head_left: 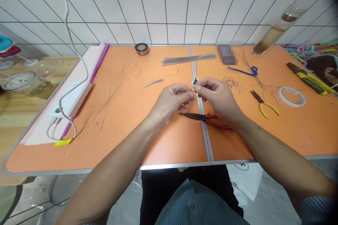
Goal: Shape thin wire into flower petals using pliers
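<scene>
Over the middle of the orange table (148,130), my left hand (171,102) and my right hand (216,95) meet, fingertips almost touching. Both are closed in a pinch on a thin bent wire piece (194,84) with small loops. A loop shows above my left fingers. Red-handled pliers (206,119) lie on the table just below and between my hands, partly under my right wrist.
A bundle of straight wires (188,59) lies behind my hands. A wire ring (131,71), a tape roll (142,49), loose wires (105,107), yellow-handled pliers (264,103), white tape (291,96), a blue wire (243,71), a glass tube (277,30) and a white box with cable (76,93) surround them.
</scene>
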The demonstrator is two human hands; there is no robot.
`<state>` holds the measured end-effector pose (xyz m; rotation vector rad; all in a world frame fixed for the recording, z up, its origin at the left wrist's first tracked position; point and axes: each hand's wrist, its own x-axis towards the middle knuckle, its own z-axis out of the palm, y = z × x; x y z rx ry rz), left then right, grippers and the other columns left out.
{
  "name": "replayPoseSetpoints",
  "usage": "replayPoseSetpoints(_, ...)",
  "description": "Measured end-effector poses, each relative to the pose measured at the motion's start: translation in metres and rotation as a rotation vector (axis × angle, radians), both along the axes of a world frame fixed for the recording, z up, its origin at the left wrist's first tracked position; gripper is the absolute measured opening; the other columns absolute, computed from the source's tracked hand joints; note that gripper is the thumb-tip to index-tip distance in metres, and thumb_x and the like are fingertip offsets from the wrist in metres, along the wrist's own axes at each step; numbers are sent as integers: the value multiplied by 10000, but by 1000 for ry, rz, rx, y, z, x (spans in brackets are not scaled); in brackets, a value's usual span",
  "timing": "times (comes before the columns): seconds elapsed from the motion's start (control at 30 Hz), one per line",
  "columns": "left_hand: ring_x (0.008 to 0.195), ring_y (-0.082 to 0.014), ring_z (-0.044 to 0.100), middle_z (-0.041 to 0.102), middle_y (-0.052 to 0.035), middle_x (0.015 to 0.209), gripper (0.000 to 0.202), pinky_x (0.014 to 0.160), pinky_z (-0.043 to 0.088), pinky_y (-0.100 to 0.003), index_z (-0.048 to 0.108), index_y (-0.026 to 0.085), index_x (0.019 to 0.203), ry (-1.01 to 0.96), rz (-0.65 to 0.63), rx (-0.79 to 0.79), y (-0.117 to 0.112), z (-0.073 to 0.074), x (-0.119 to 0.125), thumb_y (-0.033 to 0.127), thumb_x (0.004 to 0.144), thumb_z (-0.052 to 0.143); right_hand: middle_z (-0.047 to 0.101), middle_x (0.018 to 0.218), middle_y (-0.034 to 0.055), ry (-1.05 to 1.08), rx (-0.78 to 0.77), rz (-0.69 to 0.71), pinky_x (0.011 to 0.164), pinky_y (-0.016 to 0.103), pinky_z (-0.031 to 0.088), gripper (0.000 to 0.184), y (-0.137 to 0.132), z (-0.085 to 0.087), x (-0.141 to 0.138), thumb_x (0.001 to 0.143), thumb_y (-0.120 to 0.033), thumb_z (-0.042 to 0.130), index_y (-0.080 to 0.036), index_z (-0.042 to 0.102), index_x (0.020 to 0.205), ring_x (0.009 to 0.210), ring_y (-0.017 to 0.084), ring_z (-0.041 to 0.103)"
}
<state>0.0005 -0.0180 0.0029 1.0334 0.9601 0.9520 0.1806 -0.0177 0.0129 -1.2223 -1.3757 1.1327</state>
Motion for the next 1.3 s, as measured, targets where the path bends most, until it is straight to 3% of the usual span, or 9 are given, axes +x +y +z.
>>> replayPoseSetpoints(0.17, 483, -45, 379, 690, -3, 712, 219, 463, 258, -236, 694, 169, 769, 18, 63, 96, 0, -5, 1, 331, 820, 834, 669, 835, -11, -2, -55, 90, 669, 265, 434, 148, 1, -1, 5, 914, -338, 805, -205, 755, 870, 714, 115, 522)
replayPoseSetpoints(0.37, 518, -53, 357, 666, 1, 699, 233, 494, 231, -254, 701, 170, 745, 52, -10, 103, 1, -5, 1, 334, 809, 852, 689, 831, 2, 87, -86, 203, 649, 251, 450, 288, 10, -7, 14, 979, -449, 765, -204, 708, 839, 709, 114, 575)
replayPoseSetpoints(0.7, 527, -51, 332, 707, -21, 792, 194, 494, 208, -259, 745, 171, 786, 90, -101, 84, -2, -3, 1, 334, 818, 845, 686, 794, -3, 36, -13, 150, 670, 259, 494, 110, 9, 1, 17, 951, -228, 731, -208, 695, 849, 674, 116, 595)
replayPoseSetpoints(0.97, 498, -49, 318, 791, -62, 839, 239, 489, 204, -253, 751, 165, 865, 18, -86, 30, -3, -3, 1, 368, 822, 870, 731, 833, 13, 128, -21, 97, 624, 250, 491, 116, 11, 2, 21, 953, -235, 728, -208, 675, 853, 650, 110, 590)
replayPoseSetpoints(1.3, 473, -40, 296, 798, -58, 847, 237, 467, 178, -263, 754, 174, 907, -20, -78, 15, -3, -5, 1, 355, 823, 881, 744, 811, 12, 86, 39, 61, 628, 269, 510, 123, 6, 12, 19, 913, -222, 765, -217, 671, 834, 632, 113, 585)
